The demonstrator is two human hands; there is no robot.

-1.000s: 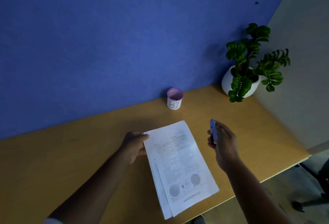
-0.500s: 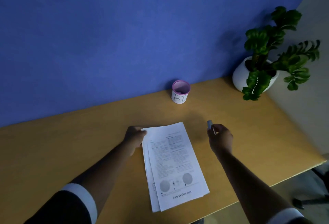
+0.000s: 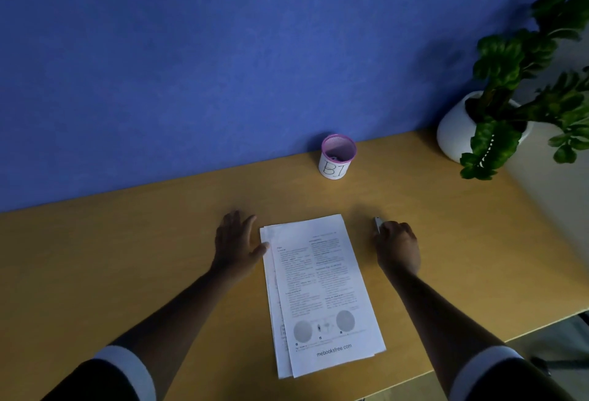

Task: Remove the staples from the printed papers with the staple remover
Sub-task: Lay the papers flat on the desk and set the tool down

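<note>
Wooden and yellow-brown, the surface (image 3: 127,257) is carrying a fanned stack of printed papers (image 3: 318,292), which is lying flat near the front edge between the two hands, its top sheet showing two columns of text, two grey circles and a web address at the bottom. The left hand (image 3: 237,241) is resting flat on the surface just beside the stack's upper left corner, its grip spread open, with the thumb touching the paper edge. The right hand (image 3: 398,247) is sitting to the right of the stack, apart from it, its grip curling closed around the staple remover (image 3: 377,224), of which only a small grey tip is showing past the fingers, low against the surface. Farther back, a pink-rimmed mesh cup (image 3: 337,157) with a white label reading "BI" is standing upright near the blue wall (image 3: 223,50). At the far right corner a leafy plant in a white pot (image 3: 455,126) is standing.
</note>
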